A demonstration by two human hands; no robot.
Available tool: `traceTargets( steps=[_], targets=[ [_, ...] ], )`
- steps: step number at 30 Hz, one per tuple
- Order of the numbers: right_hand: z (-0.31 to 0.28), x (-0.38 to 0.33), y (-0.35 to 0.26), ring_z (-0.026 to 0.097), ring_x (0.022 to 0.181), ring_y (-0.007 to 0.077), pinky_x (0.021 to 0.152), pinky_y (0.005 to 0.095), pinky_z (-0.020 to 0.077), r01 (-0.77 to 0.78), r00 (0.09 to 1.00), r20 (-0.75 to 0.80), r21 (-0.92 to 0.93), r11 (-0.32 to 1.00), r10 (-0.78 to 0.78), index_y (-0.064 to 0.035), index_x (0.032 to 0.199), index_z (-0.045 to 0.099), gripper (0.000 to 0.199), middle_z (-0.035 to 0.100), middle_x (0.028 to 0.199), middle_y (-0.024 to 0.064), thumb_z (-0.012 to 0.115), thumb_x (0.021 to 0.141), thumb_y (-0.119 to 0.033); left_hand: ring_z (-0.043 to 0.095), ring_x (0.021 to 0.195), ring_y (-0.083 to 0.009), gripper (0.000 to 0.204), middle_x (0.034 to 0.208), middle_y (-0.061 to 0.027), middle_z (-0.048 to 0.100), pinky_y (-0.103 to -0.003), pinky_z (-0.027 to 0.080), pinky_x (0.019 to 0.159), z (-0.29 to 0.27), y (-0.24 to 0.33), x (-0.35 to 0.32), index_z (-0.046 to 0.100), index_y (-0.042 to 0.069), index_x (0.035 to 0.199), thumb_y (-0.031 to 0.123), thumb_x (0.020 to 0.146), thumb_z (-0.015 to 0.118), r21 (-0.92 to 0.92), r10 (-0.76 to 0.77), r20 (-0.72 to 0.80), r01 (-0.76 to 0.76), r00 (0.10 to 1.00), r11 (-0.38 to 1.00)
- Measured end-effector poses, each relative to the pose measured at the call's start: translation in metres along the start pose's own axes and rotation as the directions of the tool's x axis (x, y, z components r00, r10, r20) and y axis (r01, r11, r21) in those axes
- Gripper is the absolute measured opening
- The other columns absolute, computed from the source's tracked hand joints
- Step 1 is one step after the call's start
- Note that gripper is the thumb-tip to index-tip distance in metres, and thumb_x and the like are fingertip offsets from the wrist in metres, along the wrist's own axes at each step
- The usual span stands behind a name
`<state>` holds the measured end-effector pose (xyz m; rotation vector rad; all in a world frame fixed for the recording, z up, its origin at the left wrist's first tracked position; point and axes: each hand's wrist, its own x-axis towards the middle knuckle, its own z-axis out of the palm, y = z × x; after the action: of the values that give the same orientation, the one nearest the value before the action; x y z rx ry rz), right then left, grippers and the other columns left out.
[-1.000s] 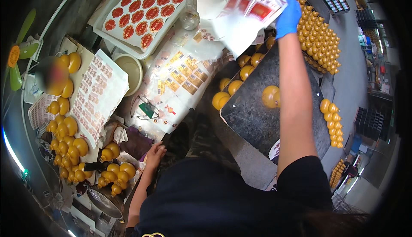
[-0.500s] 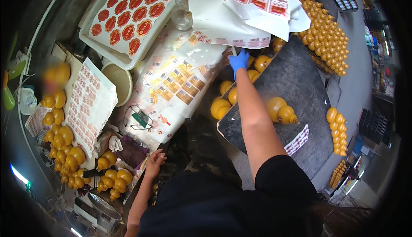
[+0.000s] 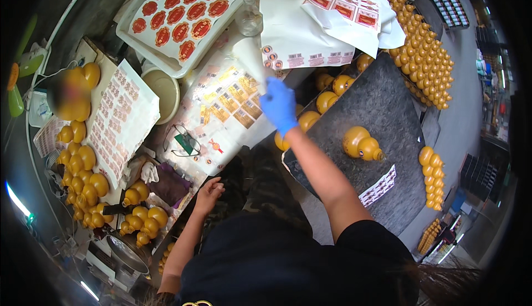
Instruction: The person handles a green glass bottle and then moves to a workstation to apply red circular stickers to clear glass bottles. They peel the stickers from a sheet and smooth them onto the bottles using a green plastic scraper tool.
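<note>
Sticker sheet (image 3: 230, 104): glossy white backing with rows of small yellow-and-brown labels, lying across the middle of the worktop, its far corner curling up under the right hand. Right hand (image 3: 280, 105): blue glove, arm stretched forward, fingers drawn together over that raised corner; whether they pinch the sheet cannot be told. Left hand (image 3: 209, 192): bare, fingers loosely curled, holding nothing, resting at the near edge of the worktop just below the sheet.

Around the sheet: a small green-and-red item (image 3: 185, 144) lying on its near part; a round cream bowl (image 3: 163, 89) just to its left; a white tray of red oval stickers (image 3: 183, 12) beyond it; loose white sheets with red labels (image 3: 332, 18) at the far right.

Right side: dark stone slab (image 3: 388, 112) with one yellow gourd-shaped bottle (image 3: 361, 144) lying on it and a small label strip (image 3: 378, 187) nearer. More yellow gourd bottles (image 3: 426, 57) are massed beyond the slab and others (image 3: 83, 167) along the left edge, beside a pink-printed label sheet (image 3: 119, 120).
</note>
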<state>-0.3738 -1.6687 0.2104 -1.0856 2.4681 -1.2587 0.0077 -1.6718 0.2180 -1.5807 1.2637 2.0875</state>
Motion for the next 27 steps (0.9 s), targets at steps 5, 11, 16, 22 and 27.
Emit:
traceTargets(
  steps=[5, 11, 16, 22, 27],
  targets=[
    [0.028, -0.067, -0.064, 0.059, 0.085, 0.0351, 0.080, 0.0463, 0.0465, 0.101, 0.928, 0.344, 0.137, 0.985, -0.143, -0.0027, 0.081, 0.057, 0.016, 0.061, 0.102, 0.0152, 0.062, 0.067, -0.007, 0.063, 0.096, -0.0141, 0.041, 0.108, -0.0061, 0.063, -0.026, 0.049, 0.079, 0.002, 0.000, -0.008, 0.050, 0.003, 0.131, 0.015, 0.094, 0.061, -0.030, 0.007, -0.012, -0.007, 1.000, 1.000],
    [0.004, -0.071, -0.113, 0.061, 0.082, 0.0359, 0.077, 0.0436, 0.0475, 0.176, 0.933, 0.267, 0.241, 0.954, -0.240, -0.0032, 0.078, 0.055, 0.013, 0.063, 0.108, 0.0186, 0.064, 0.069, -0.007, 0.063, 0.097, -0.0149, 0.042, 0.109, -0.0069, 0.063, -0.026, 0.050, 0.080, -0.001, -0.008, -0.005, 0.050, 0.002, 0.132, 0.016, 0.094, 0.061, -0.091, 0.045, 0.000, -0.045, 0.999, 0.995],
    [-0.038, -0.040, -0.131, 0.063, 0.070, 0.0236, 0.066, 0.0350, 0.0491, -0.107, 0.981, 0.190, 0.410, 0.906, 0.030, -0.0005, 0.083, 0.058, 0.009, 0.068, 0.100, 0.0148, 0.063, 0.077, -0.004, 0.063, 0.101, -0.0164, 0.043, 0.116, -0.0094, 0.062, -0.028, 0.050, 0.085, 0.014, 0.025, 0.002, 0.049, 0.002, 0.133, 0.018, 0.095, 0.059, -0.185, 0.105, 0.030, -0.098, 0.994, 0.978],
    [-0.118, 0.022, -0.168, 0.058, 0.069, 0.0077, 0.064, 0.0228, 0.0474, -0.565, 0.824, 0.484, 0.658, 0.498, 0.295, -0.0012, 0.087, 0.063, 0.007, 0.062, 0.077, 0.0011, 0.059, 0.081, -0.003, 0.062, 0.104, -0.0193, 0.042, 0.119, -0.0105, 0.061, -0.029, 0.049, 0.087, 0.019, 0.037, -0.001, 0.048, 0.004, 0.133, 0.025, 0.098, 0.055, -0.275, 0.029, 0.013, -0.024, 0.999, 0.961],
    [-0.151, 0.037, -0.210, 0.063, 0.082, 0.0142, 0.074, 0.0265, 0.0523, -0.635, 0.772, 0.588, 0.737, 0.232, 0.243, 0.0011, 0.095, 0.060, 0.017, 0.064, 0.091, 0.0082, 0.055, 0.080, -0.005, 0.049, 0.123, -0.0245, 0.064, 0.135, -0.0133, 0.048, -0.037, 0.042, 0.100, 0.025, 0.017, 0.029, 0.035, 0.005, 0.143, 0.051, 0.098, 0.044, -0.655, -0.052, 0.013, 0.048, 0.999, 0.754]
  ],
)
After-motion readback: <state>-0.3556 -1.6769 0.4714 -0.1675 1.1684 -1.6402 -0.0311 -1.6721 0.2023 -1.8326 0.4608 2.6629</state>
